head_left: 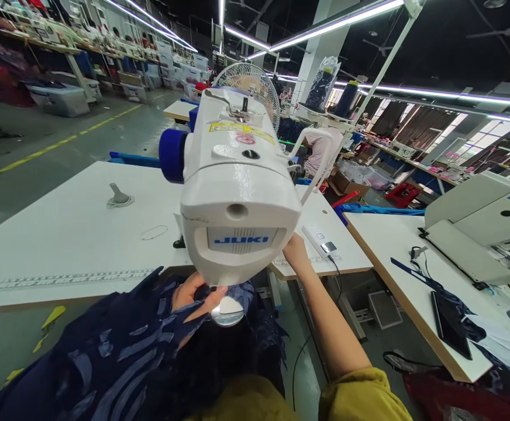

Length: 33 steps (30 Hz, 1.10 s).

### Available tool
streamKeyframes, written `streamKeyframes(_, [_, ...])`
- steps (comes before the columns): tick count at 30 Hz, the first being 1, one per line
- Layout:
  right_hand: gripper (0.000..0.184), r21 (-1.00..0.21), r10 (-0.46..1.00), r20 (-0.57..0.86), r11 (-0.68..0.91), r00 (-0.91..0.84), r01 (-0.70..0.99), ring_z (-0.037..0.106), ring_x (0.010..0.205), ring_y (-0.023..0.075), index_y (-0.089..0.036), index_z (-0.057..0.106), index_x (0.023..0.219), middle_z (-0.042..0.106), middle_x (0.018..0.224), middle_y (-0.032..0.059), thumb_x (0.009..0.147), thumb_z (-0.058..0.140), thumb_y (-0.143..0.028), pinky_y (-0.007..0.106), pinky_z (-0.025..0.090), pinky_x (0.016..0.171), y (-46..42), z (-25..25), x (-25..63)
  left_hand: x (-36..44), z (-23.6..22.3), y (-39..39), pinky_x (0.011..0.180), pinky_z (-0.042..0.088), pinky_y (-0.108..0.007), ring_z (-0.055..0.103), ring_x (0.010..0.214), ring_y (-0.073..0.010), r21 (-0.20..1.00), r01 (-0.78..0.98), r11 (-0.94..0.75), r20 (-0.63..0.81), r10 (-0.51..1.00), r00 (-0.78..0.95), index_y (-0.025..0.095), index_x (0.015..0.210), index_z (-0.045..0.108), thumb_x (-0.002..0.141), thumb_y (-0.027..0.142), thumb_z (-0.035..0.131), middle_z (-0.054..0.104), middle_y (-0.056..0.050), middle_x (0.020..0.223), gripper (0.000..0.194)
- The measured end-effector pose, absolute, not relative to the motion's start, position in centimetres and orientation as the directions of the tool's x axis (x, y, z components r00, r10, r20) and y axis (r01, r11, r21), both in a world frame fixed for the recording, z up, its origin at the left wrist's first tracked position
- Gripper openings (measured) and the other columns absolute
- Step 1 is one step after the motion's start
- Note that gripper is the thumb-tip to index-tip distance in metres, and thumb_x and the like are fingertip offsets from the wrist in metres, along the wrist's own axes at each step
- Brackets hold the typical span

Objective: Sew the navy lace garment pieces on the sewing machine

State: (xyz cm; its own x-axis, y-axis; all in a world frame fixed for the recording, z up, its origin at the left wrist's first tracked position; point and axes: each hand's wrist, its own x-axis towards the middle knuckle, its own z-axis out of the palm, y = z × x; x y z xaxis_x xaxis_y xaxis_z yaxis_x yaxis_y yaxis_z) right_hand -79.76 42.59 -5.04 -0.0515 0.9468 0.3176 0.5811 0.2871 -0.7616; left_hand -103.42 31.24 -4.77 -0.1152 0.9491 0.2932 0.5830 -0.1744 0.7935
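Observation:
A white JUKI sewing machine with a blue handwheel-like knob fills the middle of the view. Just below its head, my left hand grips navy patterned fabric, fingers bent around it. The cloth has lighter blue, frayed-looking strips and hangs down across my lap to the left. Beside the left fingertips is a shiny round metal part. My right hand reaches behind the right side of the machine head; its fingers are hidden there, so what it touches does not show.
The white table carries a printed ruler, a grey tool with string and a white control box with a cable. Another sewing machine and a dark phone occupy the right table. A fan stands behind.

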Motion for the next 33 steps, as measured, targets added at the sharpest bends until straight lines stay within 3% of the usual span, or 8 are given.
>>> streamKeyframes(3, [0.027,-0.953,0.966,0.214,0.239,-0.145,0.186,0.063,0.074,0.0160,-0.018,0.065,0.096,0.069,0.086,0.0040,0.085,0.056,-0.040,0.029,0.054,0.065,38.7,-5.0,-81.0,-103.2,-4.7,31.3,0.059,0.048,-0.023,0.064,0.066,-0.0182,0.791,0.588,-0.168,0.295,0.947,-0.126,0.019,0.079,0.069,0.069,0.048,0.063,0.071,-0.002,0.073,0.031])
streamKeyframes(6, [0.025,-0.961,0.949,0.106,0.021,-0.296,-0.277,0.059,0.066,0.0117,-0.019,0.066,0.083,0.065,0.078,0.0008,0.072,0.072,-0.040,0.025,0.054,0.060,35.4,-5.2,-82.4,-103.1,-4.9,31.3,0.063,0.049,-0.024,0.064,0.070,-0.0180,0.791,0.590,-0.162,0.300,0.943,-0.143,0.020,0.086,0.069,0.072,0.043,0.064,0.071,-0.001,0.078,0.027])
streamKeyframes(9, [0.021,-0.937,0.948,0.091,-0.022,-0.306,-0.348,0.059,0.066,0.0102,-0.019,0.067,0.078,0.065,0.074,-0.0006,0.070,0.076,-0.036,0.023,0.054,0.061,33.8,-5.2,-83.4,-103.2,-5.3,31.6,0.073,0.050,-0.024,0.066,0.080,-0.0191,0.794,0.578,-0.190,0.305,0.946,-0.108,0.021,0.091,0.070,0.073,0.041,0.065,0.073,-0.001,0.087,0.027])
streamKeyframes(12, [0.018,-0.959,0.956,0.147,0.075,-0.252,-0.275,0.060,0.064,0.0109,-0.019,0.066,0.080,0.065,0.073,-0.0009,0.073,0.073,-0.034,0.024,0.055,0.061,33.4,-5.3,-83.8,-103.6,-5.6,32.0,0.075,0.052,-0.026,0.067,0.082,-0.0205,0.792,0.567,-0.226,0.312,0.948,-0.058,0.020,0.092,0.071,0.073,0.040,0.067,0.073,-0.003,0.091,0.028])
streamKeyframes(15, [0.008,-0.910,0.900,0.410,0.415,-0.146,0.001,0.063,0.066,0.0117,-0.020,0.067,0.085,0.067,0.075,-0.0002,0.083,0.065,-0.028,0.024,0.054,0.063,33.1,-5.8,-84.0,-103.9,-5.8,32.3,0.076,0.053,-0.028,0.068,0.084,-0.0215,0.790,0.553,-0.266,0.336,0.942,-0.026,0.020,0.093,0.070,0.073,0.043,0.065,0.073,-0.003,0.092,0.031])
streamKeyframes(19, [0.016,-0.343,0.456,0.864,0.843,-0.214,0.415,0.065,0.083,0.0145,-0.022,0.068,0.097,0.070,0.089,0.0033,0.090,0.056,-0.014,0.026,0.053,0.073,33.0,-7.0,-84.5,-103.8,-6.0,32.2,0.076,0.052,-0.027,0.067,0.080,-0.0193,0.776,0.550,-0.309,0.379,0.925,-0.014,0.021,0.088,0.070,0.073,0.043,0.064,0.072,-0.001,0.086,0.027])
streamKeyframes(23, [0.023,-0.060,0.227,0.939,0.846,-0.256,0.529,0.064,0.081,0.0153,-0.022,0.065,0.108,0.071,0.089,0.0040,0.091,0.056,-0.010,0.027,0.052,0.073,33.3,-7.9,-84.8,-103.4,-5.7,32.0,0.074,0.051,-0.025,0.066,0.076,-0.0171,0.775,0.543,-0.323,0.402,0.915,-0.030,0.022,0.085,0.069,0.073,0.042,0.064,0.070,0.000,0.084,0.024])
streamKeyframes(33, [0.022,0.014,0.221,0.914,0.820,-0.340,0.572,0.062,0.079,0.0145,-0.024,0.064,0.107,0.071,0.087,0.0020,0.094,0.051,-0.013,0.029,0.048,0.078,33.3,-7.1,-84.5,-102.7,-5.0,32.0,0.069,0.048,-0.025,0.062,0.072,-0.0162,0.782,0.517,-0.348,0.436,0.898,-0.055,0.021,0.073,0.066,0.070,0.043,0.064,0.064,0.001,0.074,0.021])
